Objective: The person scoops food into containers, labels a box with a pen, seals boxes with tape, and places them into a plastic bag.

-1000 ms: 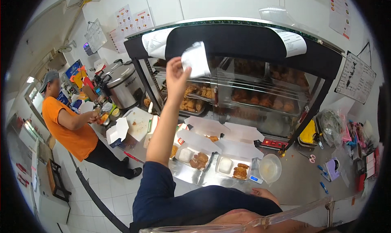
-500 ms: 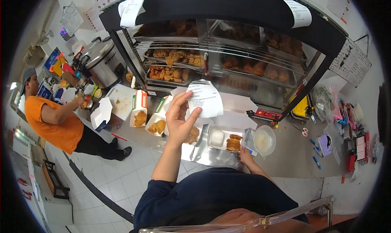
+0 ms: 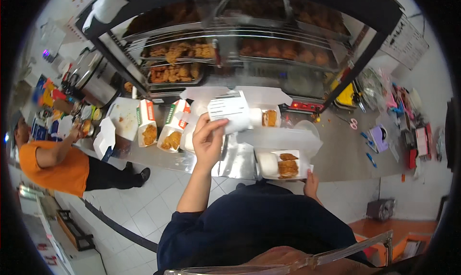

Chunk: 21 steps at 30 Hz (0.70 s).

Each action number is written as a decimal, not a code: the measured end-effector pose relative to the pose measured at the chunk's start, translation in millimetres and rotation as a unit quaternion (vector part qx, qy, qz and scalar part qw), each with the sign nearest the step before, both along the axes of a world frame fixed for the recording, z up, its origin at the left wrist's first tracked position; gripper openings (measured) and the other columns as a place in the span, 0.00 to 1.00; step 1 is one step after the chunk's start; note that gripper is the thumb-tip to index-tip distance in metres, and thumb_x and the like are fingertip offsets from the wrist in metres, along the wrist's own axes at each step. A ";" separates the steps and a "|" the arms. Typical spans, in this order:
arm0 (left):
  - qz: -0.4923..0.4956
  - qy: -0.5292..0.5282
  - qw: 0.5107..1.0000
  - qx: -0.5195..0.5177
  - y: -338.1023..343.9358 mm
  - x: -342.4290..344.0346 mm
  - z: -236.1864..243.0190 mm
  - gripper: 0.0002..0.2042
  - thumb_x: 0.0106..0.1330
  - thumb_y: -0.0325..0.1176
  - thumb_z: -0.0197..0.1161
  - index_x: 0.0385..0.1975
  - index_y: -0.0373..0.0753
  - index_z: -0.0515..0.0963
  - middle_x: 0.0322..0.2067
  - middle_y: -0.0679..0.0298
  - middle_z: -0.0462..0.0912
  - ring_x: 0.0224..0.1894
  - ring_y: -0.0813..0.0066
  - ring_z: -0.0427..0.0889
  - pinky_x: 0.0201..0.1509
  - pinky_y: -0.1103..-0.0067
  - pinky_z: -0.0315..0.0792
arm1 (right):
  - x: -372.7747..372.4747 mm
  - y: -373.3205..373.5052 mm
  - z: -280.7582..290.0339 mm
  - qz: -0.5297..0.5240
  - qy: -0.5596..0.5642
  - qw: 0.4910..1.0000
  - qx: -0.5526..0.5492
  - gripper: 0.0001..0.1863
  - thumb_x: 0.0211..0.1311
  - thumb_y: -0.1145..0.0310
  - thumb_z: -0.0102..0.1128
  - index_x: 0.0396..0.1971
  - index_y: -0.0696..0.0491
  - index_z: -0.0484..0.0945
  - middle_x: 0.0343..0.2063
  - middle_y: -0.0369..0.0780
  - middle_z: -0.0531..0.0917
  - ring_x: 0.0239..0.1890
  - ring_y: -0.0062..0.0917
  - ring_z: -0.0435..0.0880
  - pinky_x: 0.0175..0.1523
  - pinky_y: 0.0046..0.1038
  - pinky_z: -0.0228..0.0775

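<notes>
A printed paper slip (image 3: 229, 109) is pinched between the thumb and fingers of my left hand (image 3: 209, 141), raised over the counter. My right hand (image 3: 311, 183) grips the near right corner of an open white food box (image 3: 298, 173). Inside that box lie a white mound of rice (image 3: 268, 163) and browned fried chicken pieces (image 3: 288, 168). Its lid (image 3: 283, 139) is folded back and overlaps a translucent round bowl (image 3: 312, 127). Behind stands a second open box with rice and chicken (image 3: 270, 118), partly covered by the slip.
Fried chicken fills trays in the warming cabinet (image 3: 331, 90) ahead. Two chicken boxes (image 3: 172, 133) stand to the left, near a white cutting board (image 3: 124, 119). Scissors (image 3: 353, 123) and pens (image 3: 370, 159) lie right. A person in an orange shirt (image 3: 55, 167) works at far left.
My right hand has drawn the front box nearer and slightly right, uncovering the box behind it. The left hand still holds the slip. The view has tilted downward.
</notes>
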<state>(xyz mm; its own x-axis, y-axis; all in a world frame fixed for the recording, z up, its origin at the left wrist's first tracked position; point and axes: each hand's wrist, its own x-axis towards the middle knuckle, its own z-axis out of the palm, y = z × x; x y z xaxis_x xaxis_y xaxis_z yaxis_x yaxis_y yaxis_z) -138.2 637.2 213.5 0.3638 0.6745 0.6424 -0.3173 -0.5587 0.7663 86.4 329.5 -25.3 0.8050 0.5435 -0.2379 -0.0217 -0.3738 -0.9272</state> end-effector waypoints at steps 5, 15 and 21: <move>0.060 0.283 0.956 -0.056 -0.7 4.6 -83.9 0.10 0.55 0.20 0.55 0.35 0.35 0.79 0.32 0.55 0.72 0.36 0.61 0.73 0.44 0.75 0.66 | 23.0 -96.3 29.6 -0.213 -0.083 0.972 0.043 0.21 0.65 0.56 0.48 0.27 0.61 0.75 0.24 0.38 0.75 0.29 0.23 0.74 0.38 0.27 0.68; 0.067 0.284 0.956 -0.004 -65.1 44.2 -155.0 0.18 0.52 0.22 0.59 0.45 0.34 0.73 0.39 0.52 0.69 0.42 0.57 0.71 0.44 0.74 0.67 | 167.2 -223.6 -14.2 -0.336 -0.069 0.939 0.013 0.20 0.67 0.57 0.44 0.35 0.62 0.73 0.29 0.45 0.79 0.29 0.29 0.81 0.28 0.29 0.78; 0.242 0.250 0.937 0.022 -68.8 61.5 -134.5 0.13 0.53 0.21 0.61 0.40 0.36 0.76 0.37 0.54 0.73 0.40 0.59 0.73 0.44 0.75 0.66 | 261.7 -184.2 -3.4 -0.286 -0.351 0.863 -0.224 0.23 0.66 0.60 0.45 0.46 0.67 0.69 0.41 0.50 0.76 0.41 0.36 0.79 0.46 0.33 0.72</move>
<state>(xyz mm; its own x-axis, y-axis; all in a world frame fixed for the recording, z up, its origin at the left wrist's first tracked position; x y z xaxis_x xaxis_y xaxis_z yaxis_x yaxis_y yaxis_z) -76.7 568.3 79.1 0.2858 0.8154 0.5034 0.3744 -0.5786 0.7246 348.0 145.3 -28.8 0.9422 -0.0112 0.3347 0.1864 -0.8128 -0.5520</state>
